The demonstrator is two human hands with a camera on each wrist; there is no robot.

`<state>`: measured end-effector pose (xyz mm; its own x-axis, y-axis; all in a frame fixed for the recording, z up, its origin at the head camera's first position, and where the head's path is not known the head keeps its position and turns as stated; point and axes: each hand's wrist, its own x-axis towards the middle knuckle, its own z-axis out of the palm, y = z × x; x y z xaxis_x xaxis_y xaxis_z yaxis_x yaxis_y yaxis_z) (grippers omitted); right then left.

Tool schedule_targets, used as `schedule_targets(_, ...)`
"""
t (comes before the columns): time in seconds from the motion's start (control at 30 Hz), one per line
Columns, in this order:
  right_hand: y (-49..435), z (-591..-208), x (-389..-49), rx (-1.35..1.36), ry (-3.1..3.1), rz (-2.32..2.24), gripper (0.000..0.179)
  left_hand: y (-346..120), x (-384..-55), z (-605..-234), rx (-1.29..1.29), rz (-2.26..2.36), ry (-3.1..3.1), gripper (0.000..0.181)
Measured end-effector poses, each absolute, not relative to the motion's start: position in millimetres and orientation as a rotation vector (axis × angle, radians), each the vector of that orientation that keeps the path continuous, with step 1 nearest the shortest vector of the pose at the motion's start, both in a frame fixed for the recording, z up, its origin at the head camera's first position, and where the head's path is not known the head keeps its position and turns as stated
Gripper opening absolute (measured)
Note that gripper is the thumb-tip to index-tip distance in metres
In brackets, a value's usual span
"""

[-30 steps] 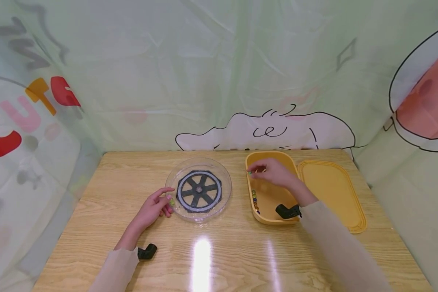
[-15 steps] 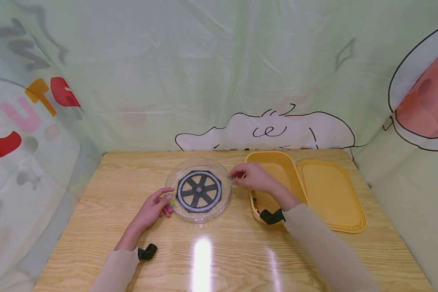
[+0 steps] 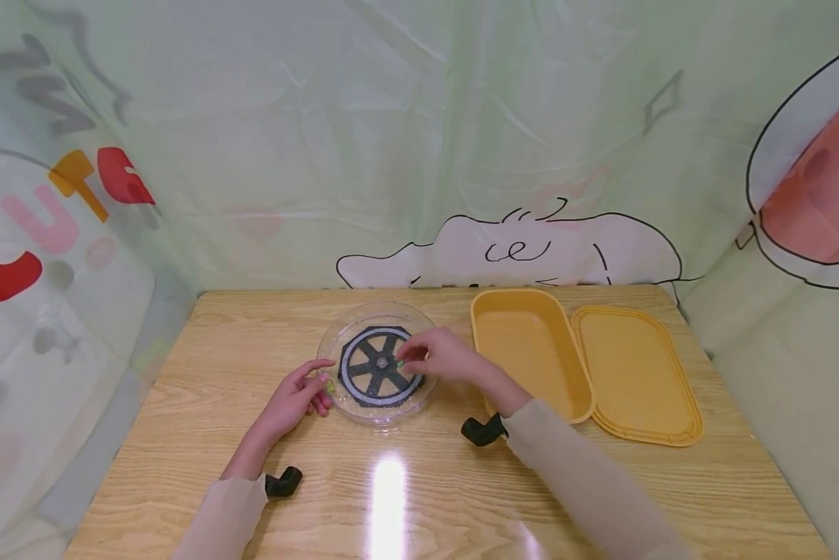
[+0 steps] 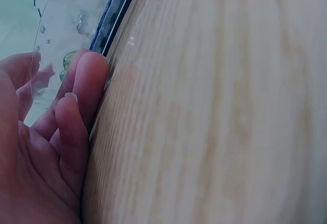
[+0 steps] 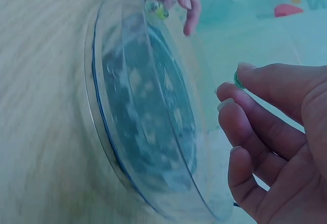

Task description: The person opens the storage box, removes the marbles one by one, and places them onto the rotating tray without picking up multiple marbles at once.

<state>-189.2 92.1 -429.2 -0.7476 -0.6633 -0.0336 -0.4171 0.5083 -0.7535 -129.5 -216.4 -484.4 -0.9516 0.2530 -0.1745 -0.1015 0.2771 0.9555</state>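
A clear round dish stands on the table, with a dark spoked wheel shape showing in its middle. My left hand holds its left rim, fingers on both sides of the transparent wall in the left wrist view. Yellow-green marbles lie inside near those fingers. Over the right half of the dish, my right hand pinches a green marble between thumb and fingertip, above the rim. The other fingers of that hand are bent beneath.
To the right is a yellow box, its lower left side hidden by the right forearm. Its lid lies flat beside it. A printed curtain hangs behind the wooden table.
My right hand has moved left from the yellow box to above the dish, carrying the green marble. The left hand and the dish have stayed in place.
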Motion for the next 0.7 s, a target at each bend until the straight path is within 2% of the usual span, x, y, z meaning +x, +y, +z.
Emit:
schedule_targets(0.27, 76.4, -440.0, -183.9, -0.937, 2.384, -1.121, 0.013, -216.1, -129.6, -485.0, 0.130, 1.719, 2.263, 0.039)
schedule_targets(0.7, 69.0, -449.7, -180.2, -0.901, 2.361, -1.134, 0.016, -217.3, -131.1, -489.8, 0.125, 1.705, 2.270, 0.038)
